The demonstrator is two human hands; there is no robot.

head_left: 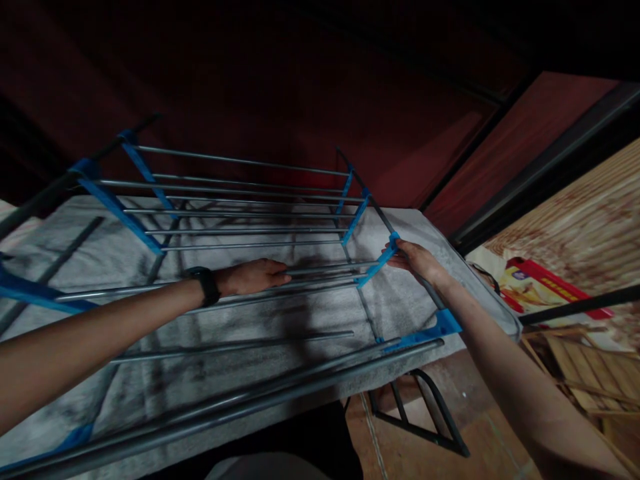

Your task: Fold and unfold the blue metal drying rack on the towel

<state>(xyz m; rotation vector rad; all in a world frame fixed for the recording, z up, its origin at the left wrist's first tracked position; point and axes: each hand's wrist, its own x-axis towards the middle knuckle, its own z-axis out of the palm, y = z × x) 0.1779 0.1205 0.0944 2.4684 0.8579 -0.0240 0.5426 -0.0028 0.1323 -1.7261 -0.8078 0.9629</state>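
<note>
A rack of grey metal tubes (260, 214) with blue plastic brackets lies across a grey cloth-covered surface. My left hand (255, 277), with a black watch on its wrist, is closed round one of the tubes near the middle of the rack. At the right side frame, my right hand (414, 259) grips a blue bracket (376, 263) where it meets the dark upright tube; some of its fingers are hidden behind. Closer to me, another blue bracket (440, 327) sits under my right forearm. One loose-ended tube (300, 341) stops short of the right side frame.
The grey cloth (400, 300) covers the surface under the rack. Behind it rises a dark red wall (280, 87). To the right are a red and yellow package (540, 287) and a folded wooden piece (595, 367). A black metal frame (425, 427) stands below the front edge.
</note>
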